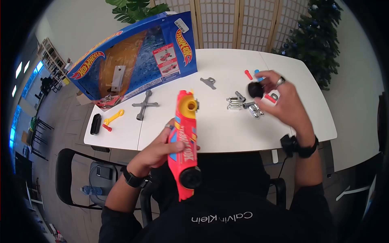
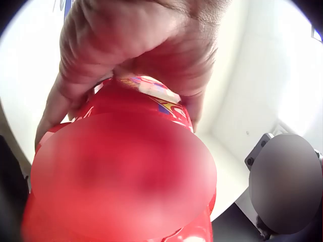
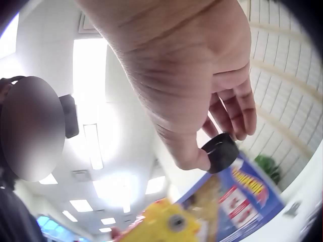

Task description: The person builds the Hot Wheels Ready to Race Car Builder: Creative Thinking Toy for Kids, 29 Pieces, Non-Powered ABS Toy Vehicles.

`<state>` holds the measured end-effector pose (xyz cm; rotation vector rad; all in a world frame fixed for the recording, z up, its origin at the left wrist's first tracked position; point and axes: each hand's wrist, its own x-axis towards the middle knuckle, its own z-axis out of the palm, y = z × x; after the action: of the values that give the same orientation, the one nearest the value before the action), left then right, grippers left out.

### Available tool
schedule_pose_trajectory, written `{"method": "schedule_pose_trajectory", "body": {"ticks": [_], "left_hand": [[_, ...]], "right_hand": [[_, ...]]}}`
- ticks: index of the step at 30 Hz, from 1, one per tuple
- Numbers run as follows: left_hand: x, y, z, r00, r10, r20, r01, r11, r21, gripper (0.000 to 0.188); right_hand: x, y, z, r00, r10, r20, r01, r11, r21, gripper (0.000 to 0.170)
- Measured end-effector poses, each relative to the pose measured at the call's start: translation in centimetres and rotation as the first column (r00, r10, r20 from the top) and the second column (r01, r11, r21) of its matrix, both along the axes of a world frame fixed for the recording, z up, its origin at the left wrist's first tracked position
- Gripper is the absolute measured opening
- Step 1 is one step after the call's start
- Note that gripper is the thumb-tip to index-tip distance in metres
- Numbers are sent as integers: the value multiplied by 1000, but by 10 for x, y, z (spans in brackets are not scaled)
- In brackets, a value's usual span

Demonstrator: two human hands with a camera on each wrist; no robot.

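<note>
In the head view my left hand [image 1: 160, 150] grips a red toy car body [image 1: 185, 139] around its middle, above my lap at the table's near edge. One black wheel [image 1: 190, 177] sits on the end of the car nearest me. The far end has a yellow section [image 1: 188, 111] with a round hole and a grey stub on its right side. Over the table's right side, my right hand [image 1: 287, 101] pinches a loose black wheel [image 3: 222, 153] between thumb and fingers, apart from the car. Up close, the left wrist view is filled by the red body.
A blue Hot Wheels box [image 1: 137, 56] stands at the back left. On the white table [image 1: 174, 65] lie a grey cross wrench [image 1: 145, 105], a yellow wrench [image 1: 114, 117], a black piece [image 1: 95, 124], a grey bracket [image 1: 209, 82], chrome parts [image 1: 235, 103] and small red and blue pieces.
</note>
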<state>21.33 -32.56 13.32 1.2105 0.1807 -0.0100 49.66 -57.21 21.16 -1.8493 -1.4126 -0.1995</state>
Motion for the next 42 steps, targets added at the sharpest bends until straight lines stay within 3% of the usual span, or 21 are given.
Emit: {"method": "schedule_pose_trajectory", "body": {"ticks": [1, 4, 10, 12, 20, 21, 25, 27, 29, 30, 32, 34, 36, 38, 40, 42], "left_hand": [[5, -7, 3, 999, -30, -27, 29, 999, -13, 107], [11, -21, -5, 999, -37, -14, 38, 997, 68, 108], [9, -36, -7, 1000, 20, 1, -20, 996, 87, 107], [9, -38, -10, 1000, 10, 10, -12, 984, 176, 109], [8, -33, -33, 998, -54, -35, 55, 998, 18, 99], [7, -29, -33, 999, -35, -39, 34, 999, -33, 97], [4, -19, -35, 999, -32, -23, 29, 993, -113, 92], [4, -10, -44, 998, -63, -13, 58, 968, -246, 95], [3, -9, -45, 997, -82, 13, 83, 960, -267, 93], [3, -9, -45, 995, -95, 36, 101, 952, -289, 92], [0, -11, -49, 997, -67, 50, 79, 947, -311, 87], [-3, -9, -61, 996, -12, 85, 39, 942, -333, 81], [-3, -9, -64, 997, -2, 74, 31, 922, -386, 80], [-2, -6, -66, 998, 14, 62, 14, 902, -432, 79], [3, -1, -69, 1000, -6, 15, 12, 891, -453, 81], [4, -5, -63, 1000, 26, -6, -27, 932, -361, 84]], "right_hand": [[-22, 5, -2, 990, 134, -48, -132, 991, 30, 47], [-79, 9, 10, 973, 229, -21, -229, 973, -2, 49], [-96, 16, -4, 966, 251, -68, -243, 964, 111, 51], [-97, 15, -8, 969, 244, -26, -243, 970, 33, 51], [-103, 5, -33, 938, 212, -275, -235, 970, -56, 60], [-96, 1, -35, 963, 161, -216, -185, 978, -97, 64], [-26, -5, -54, 979, -205, 8, 201, 949, -245, 40], [7, -13, -68, 964, -260, 62, 266, 910, -320, 35], [31, -16, -86, 927, -296, 229, 372, 793, -483, 32], [36, -16, -91, 926, -298, 233, 376, 792, -481, 32], [33, -13, -91, 951, -245, 188, 305, 833, -462, 37], [11, -4, -84, 992, -125, 29, 125, 885, -449, 51], [-31, 11, -75, 986, 158, -50, -165, 964, -210, 65], [-68, 18, -59, 945, 325, 44, -314, 936, -161, 71], [-88, 27, -60, 922, 355, 157, -337, 933, -128, 72], [-95, 36, -69, 923, 323, 209, -304, 945, -119, 74]]}}
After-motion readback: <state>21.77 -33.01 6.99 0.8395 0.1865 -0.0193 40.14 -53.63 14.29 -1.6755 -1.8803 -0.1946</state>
